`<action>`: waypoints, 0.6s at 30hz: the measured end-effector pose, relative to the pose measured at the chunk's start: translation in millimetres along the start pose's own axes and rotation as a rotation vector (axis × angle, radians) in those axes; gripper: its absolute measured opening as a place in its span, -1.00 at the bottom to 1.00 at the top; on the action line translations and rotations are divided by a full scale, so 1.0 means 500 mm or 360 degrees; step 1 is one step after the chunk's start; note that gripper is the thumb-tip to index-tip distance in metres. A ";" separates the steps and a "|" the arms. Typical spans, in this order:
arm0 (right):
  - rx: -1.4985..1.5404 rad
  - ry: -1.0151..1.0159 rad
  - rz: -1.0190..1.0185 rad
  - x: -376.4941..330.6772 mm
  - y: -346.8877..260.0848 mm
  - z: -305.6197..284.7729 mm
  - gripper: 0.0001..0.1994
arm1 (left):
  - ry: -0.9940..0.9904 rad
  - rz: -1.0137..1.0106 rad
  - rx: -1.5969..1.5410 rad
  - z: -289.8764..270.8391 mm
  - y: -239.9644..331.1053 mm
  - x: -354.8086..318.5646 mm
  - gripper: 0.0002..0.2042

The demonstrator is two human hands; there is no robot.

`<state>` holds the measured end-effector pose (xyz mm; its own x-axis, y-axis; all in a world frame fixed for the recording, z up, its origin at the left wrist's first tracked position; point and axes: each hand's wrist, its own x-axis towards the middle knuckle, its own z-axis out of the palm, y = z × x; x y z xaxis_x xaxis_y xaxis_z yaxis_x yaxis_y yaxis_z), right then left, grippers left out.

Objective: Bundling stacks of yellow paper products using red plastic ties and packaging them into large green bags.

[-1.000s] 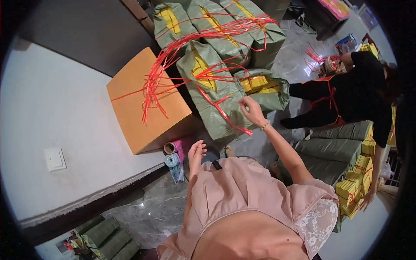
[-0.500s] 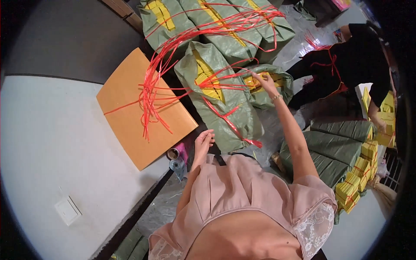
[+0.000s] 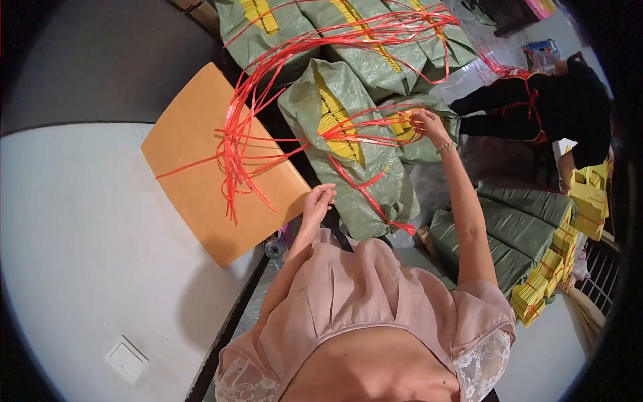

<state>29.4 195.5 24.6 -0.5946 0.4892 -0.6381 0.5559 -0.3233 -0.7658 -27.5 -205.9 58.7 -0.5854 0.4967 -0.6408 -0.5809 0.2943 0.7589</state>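
Note:
My right hand (image 3: 430, 126) is closed, pinching several strands of red plastic string (image 3: 375, 123). They stretch leftward across a green woven sack (image 3: 313, 100), whose gaping top shows stacked yellow paper bundles (image 3: 338, 124). From there the string runs into a long loose hank (image 3: 234, 127) draped over an orange-brown board (image 3: 194, 134) and the sacks behind. Near the board's right corner, my left hand (image 3: 317, 204) hovers with loosely bent fingers and nothing visible in it. A smaller green sack (image 3: 435, 144) with yellow bundles lies beneath my right hand.
More filled green sacks (image 3: 281, 33) line the far side. At right, dark green wrapped bundles (image 3: 495, 231) lie beside tied yellow paper stacks (image 3: 536, 291). A person in black (image 3: 562, 110) bends over yellow bundles there. A white wall (image 3: 80, 234) with a switch (image 3: 126, 359) borders the left.
My right hand has moved slightly right, and the strands at it now gather between its fingers. My left hand has risen a little toward the board's corner. The other person has shifted.

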 end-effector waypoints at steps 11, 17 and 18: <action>0.0146 -0.0518 0.0461 -0.020 0.030 -0.037 -0.79 | -0.0024 0.0037 0.0031 0.065 0.003 -0.017 -0.78; 0.0398 -0.0477 0.0354 0.004 0.022 -0.042 -0.85 | 0.0002 0.0033 0.0059 0.081 0.009 -0.042 -0.78; 0.0655 -0.0433 0.0219 -0.004 0.010 -0.041 -0.84 | 0.0014 0.0049 0.0063 0.080 0.009 -0.045 -0.78</action>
<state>45.1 209.6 23.7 -0.6920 0.2087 -0.6911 0.3974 -0.6891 -0.6060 5.7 -182.8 80.9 -0.6079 0.4990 -0.6177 -0.5396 0.3111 0.7823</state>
